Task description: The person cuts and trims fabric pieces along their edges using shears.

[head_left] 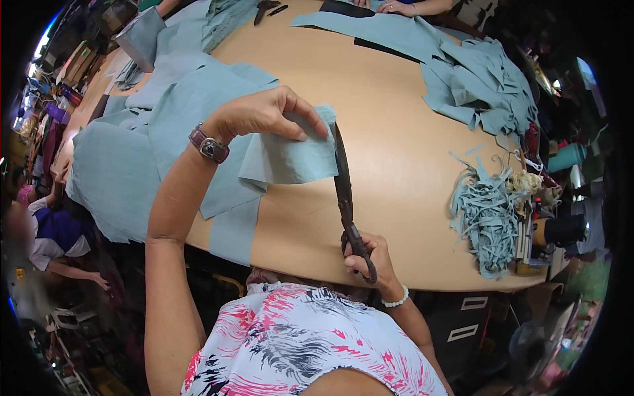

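Observation:
My left hand (267,113) pinches the upper edge of a light teal fabric piece (297,158), which hangs down from the fingers above the table. In my right hand (378,261) are large dark scissors (345,191), fingers wrapped round the handles. Their blades point away from me and lie along the right edge of the fabric piece. Whether the blades are apart or touching the cloth I cannot tell. Under and left of my left hand, larger teal fabric sheets (178,125) spread over the table.
The tan table (389,158) curves around in front of me. A heap of thin teal strips (489,218) lies at its right edge, with more teal cloth (482,86) behind. Another person's hands (396,8) rest on fabric at the far side. A dark tool (265,9) lies at the back.

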`<state>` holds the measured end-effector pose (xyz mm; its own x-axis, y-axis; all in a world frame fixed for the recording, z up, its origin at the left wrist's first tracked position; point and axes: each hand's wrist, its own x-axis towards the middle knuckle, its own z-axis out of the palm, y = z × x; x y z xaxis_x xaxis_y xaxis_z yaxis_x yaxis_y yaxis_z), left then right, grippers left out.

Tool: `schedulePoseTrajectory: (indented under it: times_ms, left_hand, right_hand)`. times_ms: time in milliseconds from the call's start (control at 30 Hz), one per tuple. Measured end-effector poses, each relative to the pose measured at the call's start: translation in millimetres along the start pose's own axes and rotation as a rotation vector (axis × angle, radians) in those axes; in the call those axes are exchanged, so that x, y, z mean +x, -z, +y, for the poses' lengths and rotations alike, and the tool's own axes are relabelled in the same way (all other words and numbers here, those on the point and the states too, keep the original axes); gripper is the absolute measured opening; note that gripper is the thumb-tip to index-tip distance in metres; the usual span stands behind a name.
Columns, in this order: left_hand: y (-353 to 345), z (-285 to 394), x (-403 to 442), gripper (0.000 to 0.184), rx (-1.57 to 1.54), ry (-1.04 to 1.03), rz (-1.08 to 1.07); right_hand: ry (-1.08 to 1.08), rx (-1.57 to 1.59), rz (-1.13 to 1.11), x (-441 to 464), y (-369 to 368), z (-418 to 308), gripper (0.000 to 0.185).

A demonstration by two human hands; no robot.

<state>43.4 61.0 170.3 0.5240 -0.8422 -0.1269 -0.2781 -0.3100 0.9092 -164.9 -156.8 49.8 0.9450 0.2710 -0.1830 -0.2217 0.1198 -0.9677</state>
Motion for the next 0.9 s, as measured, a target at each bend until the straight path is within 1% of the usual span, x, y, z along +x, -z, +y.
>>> schedulePoseTrajectory:
  times_ms: [33, 133, 333, 533, 833, 900]
  left_hand:
    - [-1, 0, 0, 0.029, 0.007, -0.010, -0.002]
    - [-4, -1, 1, 0.031, 0.020, -0.027, -0.029]
    - [-14, 3, -3, 0.028, -0.008, -0.020, -0.067]
    - [-17, 9, -9, 0.028, 0.026, -0.011, -0.075]
    - [-24, 8, -14, 0.030, 0.041, -0.049, -0.107]
    - [-26, 7, -16, 0.030, 0.045, -0.036, -0.100]
  right_hand:
    - [0.039, 0.023, -0.013, 0, 0, 2, 0.029]
    - [0.004, 0.022, 0.009, 5, -2, -7, 0.033]
    - [0.027, 0.008, 0.035, 15, -9, -15, 0.034]
    - [0.042, 0.007, 0.032, 13, -13, -9, 0.035]
    - [0.006, 0.006, 0.092, 1, -24, -1, 0.032]
    - [-0.004, -0.033, 0.099, -3, -25, 1, 0.030]
